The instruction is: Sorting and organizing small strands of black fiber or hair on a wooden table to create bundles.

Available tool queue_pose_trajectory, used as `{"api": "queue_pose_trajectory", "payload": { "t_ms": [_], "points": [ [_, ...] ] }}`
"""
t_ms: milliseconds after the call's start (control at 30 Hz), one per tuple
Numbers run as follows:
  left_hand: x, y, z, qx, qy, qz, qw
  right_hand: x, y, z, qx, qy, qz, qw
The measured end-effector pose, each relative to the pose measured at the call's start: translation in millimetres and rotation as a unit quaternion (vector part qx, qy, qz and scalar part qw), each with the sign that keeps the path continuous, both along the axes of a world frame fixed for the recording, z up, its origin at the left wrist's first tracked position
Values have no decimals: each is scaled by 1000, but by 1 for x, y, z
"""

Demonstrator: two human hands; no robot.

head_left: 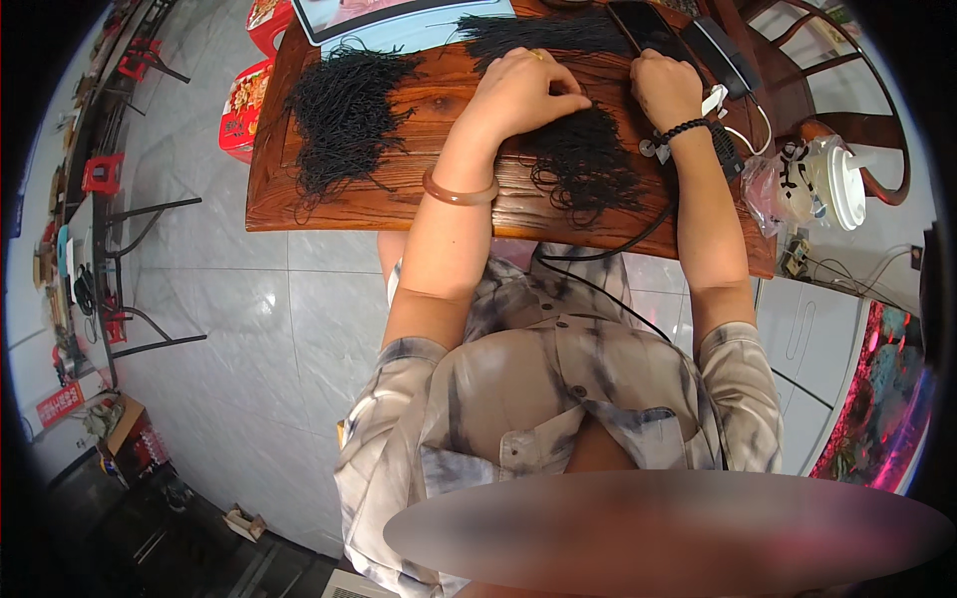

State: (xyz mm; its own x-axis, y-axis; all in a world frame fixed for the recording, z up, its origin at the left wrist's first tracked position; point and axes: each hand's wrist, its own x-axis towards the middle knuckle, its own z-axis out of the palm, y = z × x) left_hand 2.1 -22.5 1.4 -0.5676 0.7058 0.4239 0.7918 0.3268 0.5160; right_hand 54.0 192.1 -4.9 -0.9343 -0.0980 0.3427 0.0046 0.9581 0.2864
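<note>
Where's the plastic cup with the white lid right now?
In the head view, the plastic cup lies on its side at the table's right end, beside the right hand's forearm.

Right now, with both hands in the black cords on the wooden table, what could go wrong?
1. The cord pile under the left hand hangs over the edge of the table; strands could slip to the floor.
2. The black cable loops off the table beside the right hand; that forearm might snag it and drag the phone.
3. The lidded cup sits in a bag near the table's corner; a tug could tip it.
</note>
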Motion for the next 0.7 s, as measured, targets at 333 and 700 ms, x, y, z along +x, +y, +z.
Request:
{"api": "queue_pose_trajectory", "payload": {
  "t_ms": [333,700],
  "points": [
    [6,16,-4,136,-39,41,989,9,-6,22,-182,-14,-24,983],
    [12,27,0,190,-69,-26,979,24,-27,43,-404,4,118,907]
  ]
}}
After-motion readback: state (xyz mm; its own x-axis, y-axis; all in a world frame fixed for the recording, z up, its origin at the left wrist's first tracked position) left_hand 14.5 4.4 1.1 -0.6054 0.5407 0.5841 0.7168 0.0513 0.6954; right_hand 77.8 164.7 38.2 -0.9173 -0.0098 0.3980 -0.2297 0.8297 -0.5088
